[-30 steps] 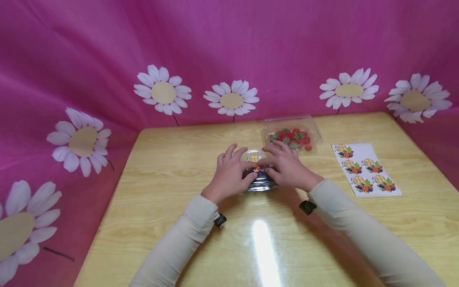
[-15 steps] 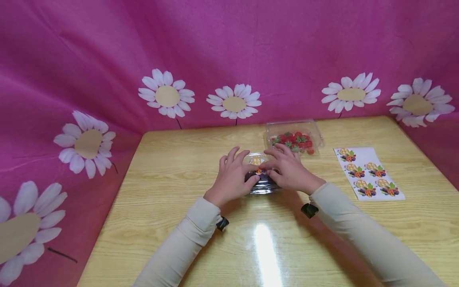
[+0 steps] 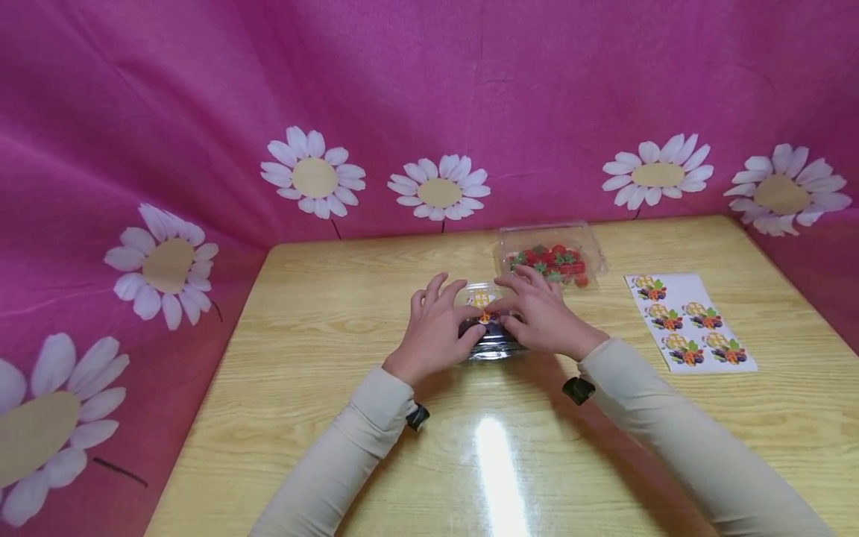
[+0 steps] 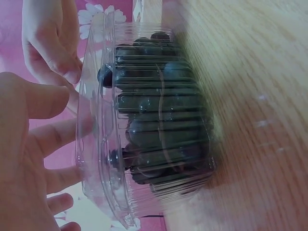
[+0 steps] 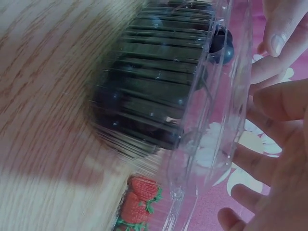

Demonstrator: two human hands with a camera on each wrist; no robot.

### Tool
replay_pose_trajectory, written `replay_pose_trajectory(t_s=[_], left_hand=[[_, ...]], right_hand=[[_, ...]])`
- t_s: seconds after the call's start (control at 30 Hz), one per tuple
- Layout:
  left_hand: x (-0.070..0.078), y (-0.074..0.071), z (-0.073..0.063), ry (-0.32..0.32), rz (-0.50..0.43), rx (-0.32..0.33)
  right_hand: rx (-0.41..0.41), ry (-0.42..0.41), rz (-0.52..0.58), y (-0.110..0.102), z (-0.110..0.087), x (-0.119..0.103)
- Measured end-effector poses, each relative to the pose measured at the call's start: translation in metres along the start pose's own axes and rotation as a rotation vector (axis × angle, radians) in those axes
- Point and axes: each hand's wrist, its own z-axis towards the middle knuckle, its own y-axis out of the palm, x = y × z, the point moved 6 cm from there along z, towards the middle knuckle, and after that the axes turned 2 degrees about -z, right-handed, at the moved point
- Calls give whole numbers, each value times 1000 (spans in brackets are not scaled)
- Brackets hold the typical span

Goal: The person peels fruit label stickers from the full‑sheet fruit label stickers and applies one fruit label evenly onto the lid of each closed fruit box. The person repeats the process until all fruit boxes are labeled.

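A lidded clear plastic fruit box stands on the table with dark grapes inside. On its lid is a sticker with yellow lettering and printed fruit, partly covered by fingers. My left hand lies over the lid from the left, its index fingertip and thumb at the sticker. From the right, my right hand meets it there, index finger and thumb on the lid. The other fingers of both hands are spread and loosely bent. In both wrist views the fingertips are right at the lid's top.
Behind the right hand stands another clear box, its lid raised, with red strawberries in it. A white sheet with several fruit stickers lies on the right of the wooden table. A pink flowered cloth rises behind.
The head view has shifted slightly. Both hands keep nearly the same pose over the lid, with thumbs and index fingers still close together at the sticker.
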Motion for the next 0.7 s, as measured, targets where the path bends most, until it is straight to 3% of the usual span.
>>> replay_pose_trajectory(t_s=[0.7], left_hand=[[1, -2, 3, 9, 17, 13]], right_hand=[[15, -42, 0, 0, 0, 0]])
